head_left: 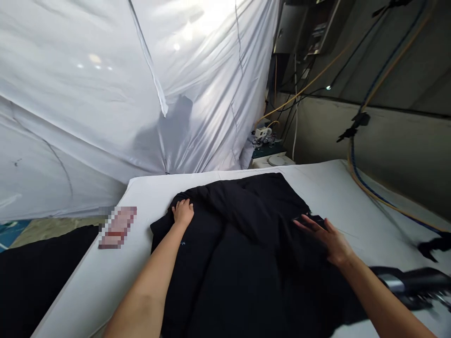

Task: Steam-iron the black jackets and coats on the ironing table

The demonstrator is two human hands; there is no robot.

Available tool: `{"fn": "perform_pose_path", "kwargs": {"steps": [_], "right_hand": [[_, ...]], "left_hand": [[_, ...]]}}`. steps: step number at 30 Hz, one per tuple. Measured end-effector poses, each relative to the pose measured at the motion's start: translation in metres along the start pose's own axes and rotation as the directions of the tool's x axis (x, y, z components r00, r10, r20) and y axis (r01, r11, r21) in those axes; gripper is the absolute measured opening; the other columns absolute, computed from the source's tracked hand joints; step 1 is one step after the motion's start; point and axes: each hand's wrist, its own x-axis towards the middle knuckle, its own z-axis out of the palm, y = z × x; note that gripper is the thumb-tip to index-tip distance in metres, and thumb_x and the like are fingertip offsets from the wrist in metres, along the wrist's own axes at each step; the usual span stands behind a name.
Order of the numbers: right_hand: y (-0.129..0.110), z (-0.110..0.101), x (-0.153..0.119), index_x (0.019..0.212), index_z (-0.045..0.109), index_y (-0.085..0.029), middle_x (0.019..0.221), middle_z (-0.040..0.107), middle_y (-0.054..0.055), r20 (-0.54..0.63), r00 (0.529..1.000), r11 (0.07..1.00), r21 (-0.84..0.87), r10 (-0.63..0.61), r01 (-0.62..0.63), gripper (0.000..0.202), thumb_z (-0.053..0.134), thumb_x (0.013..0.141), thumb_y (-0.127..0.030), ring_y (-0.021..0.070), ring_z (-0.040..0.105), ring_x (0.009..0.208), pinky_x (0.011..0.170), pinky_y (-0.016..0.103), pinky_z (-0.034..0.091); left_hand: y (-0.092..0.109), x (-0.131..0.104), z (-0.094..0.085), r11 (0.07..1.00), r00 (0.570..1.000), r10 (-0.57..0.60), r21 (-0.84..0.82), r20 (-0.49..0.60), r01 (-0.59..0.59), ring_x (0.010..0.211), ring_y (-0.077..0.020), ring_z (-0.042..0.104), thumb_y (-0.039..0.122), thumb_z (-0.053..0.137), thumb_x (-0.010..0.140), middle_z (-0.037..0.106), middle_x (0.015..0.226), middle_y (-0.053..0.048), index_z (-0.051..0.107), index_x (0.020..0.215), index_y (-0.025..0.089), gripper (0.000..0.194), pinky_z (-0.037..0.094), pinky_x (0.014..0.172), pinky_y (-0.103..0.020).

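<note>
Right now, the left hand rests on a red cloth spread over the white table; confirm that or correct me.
One thing is wrong: the cloth is black, not red, as the head view shows. The left hand does rest on it, and it is spread over the white table.

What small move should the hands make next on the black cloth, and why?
Probably smooth the black cloth outward with the right hand, since folds show across its upper part while the left hand rests near its far left edge.
</note>
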Motion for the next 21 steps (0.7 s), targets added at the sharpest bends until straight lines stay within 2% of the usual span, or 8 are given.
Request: {"fn": "perform_pose_path", "kwargs": {"steps": [3, 6, 9, 12, 14, 16, 18, 21], "right_hand": [[0.017, 0.006, -0.02, 0.131, 0.04, -0.029, 0.128, 0.051, 0.008, -0.044, 0.998, 0.95, -0.308, 0.033, -0.045, 0.065, 0.05, 0.073, -0.057, 0.0282, 0.051, 0.111, 0.091, 0.047, 0.041], [0.024, 0.032, -0.032, 0.127, 0.046, -0.027, 0.127, 0.052, 0.005, -0.095, 0.985, 0.826, -0.559, -0.143, 0.066, 0.066, 0.067, 0.064, -0.032, 0.0236, 0.048, 0.114, 0.093, 0.036, 0.042], [0.021, 0.051, -0.049, 0.128, 0.045, -0.028, 0.115, 0.06, 0.003, -0.011, 0.975, 0.822, -0.539, -0.223, 0.182, 0.06, 0.059, 0.069, -0.027, 0.0187, 0.059, 0.098, 0.082, 0.031, 0.049], [0.024, 0.046, -0.063, 0.124, 0.05, -0.026, 0.103, 0.066, 0.004, 0.028, 0.972, 0.78, -0.592, -0.234, 0.205, 0.05, 0.05, 0.075, -0.026, 0.0165, 0.063, 0.086, 0.075, 0.03, 0.051], [0.034, 0.034, -0.067, 0.107, 0.063, -0.022, 0.098, 0.067, 0.005, 0.0, 0.975, 0.586, -0.799, -0.221, 0.133, 0.037, 0.047, 0.074, -0.022, 0.0174, 0.062, 0.089, 0.081, 0.031, 0.049], [0.049, 0.024, -0.069, 0.093, 0.069, -0.021, 0.098, 0.066, 0.007, -0.017, 0.969, 0.264, -0.963, -0.245, 0.049, 0.03, 0.045, 0.075, -0.022, 0.0197, 0.06, 0.093, 0.088, 0.035, 0.044], [0.065, 0.025, -0.071, 0.098, 0.068, -0.02, 0.107, 0.063, 0.008, 0.056, 0.947, 0.019, -0.998, -0.317, 0.065, 0.032, 0.043, 0.079, -0.027, 0.0211, 0.057, 0.099, 0.093, 0.036, 0.04], [0.087, 0.045, -0.075, 0.121, 0.054, -0.023, 0.128, 0.049, 0.008, 0.263, 0.88, -0.139, -0.964, -0.395, 0.226, 0.046, 0.036, 0.084, -0.042, 0.0227, 0.043, 0.118, 0.099, 0.038, 0.033]], "left_hand": [[0.034, -0.025, -0.006, 0.975, 0.996, -0.069, -0.214, -0.061, 0.054, 0.108, -0.0218, 0.053, 0.023, 0.037, 0.085, 0.059, 0.111, -0.013, 0.049, 0.12, 0.012, 0.039, 0.039, 0.094, -0.034], [0.068, -0.054, -0.008, 0.948, 0.998, -0.039, -0.319, -0.059, 0.018, 0.097, -0.0186, 0.058, 0.021, 0.04, 0.084, 0.063, 0.099, -0.01, 0.047, 0.122, 0.012, 0.04, 0.043, 0.089, -0.029], [0.094, -0.078, -0.014, 0.93, 0.992, 0.021, -0.363, -0.126, -0.066, 0.096, -0.0169, 0.057, 0.021, 0.041, 0.084, 0.06, 0.098, -0.009, 0.047, 0.123, 0.016, 0.04, 0.043, 0.088, -0.028], [0.108, -0.093, -0.022, 0.924, 0.977, 0.058, -0.358, -0.206, -0.131, 0.098, -0.0166, 0.054, 0.022, 0.04, 0.084, 0.055, 0.105, -0.01, 0.049, 0.123, 0.019, 0.039, 0.042, 0.089, -0.028], [0.111, -0.102, -0.026, 0.943, 0.975, 0.103, -0.293, -0.198, -0.159, 0.103, -0.0186, 0.051, 0.026, 0.043, 0.084, 0.053, 0.11, -0.01, 0.051, 0.121, 0.022, 0.039, 0.04, 0.092, -0.031], [0.113, -0.112, -0.025, 0.966, 0.979, 0.173, -0.174, -0.105, -0.189, 0.113, -0.023, 0.044, 0.031, 0.049, 0.08, 0.05, 0.118, -0.008, 0.054, 0.117, 0.027, 0.038, 0.035, 0.097, -0.038], [0.115, -0.125, -0.02, 0.97, 0.97, 0.241, -0.047, 0.038, -0.239, 0.123, -0.0276, 0.032, 0.038, 0.053, 0.077, 0.044, 0.13, -0.005, 0.054, 0.117, 0.032, 0.04, 0.026, 0.101, -0.048], [0.123, -0.146, -0.008, 0.939, 0.928, 0.318, 0.074, 0.192, -0.337, 0.132, -0.0347, 0.012, 0.054, 0.052, 0.073, 0.028, 0.143, -0.002, 0.042, 0.127, 0.038, 0.058, 0.007, 0.101, -0.063]]}}
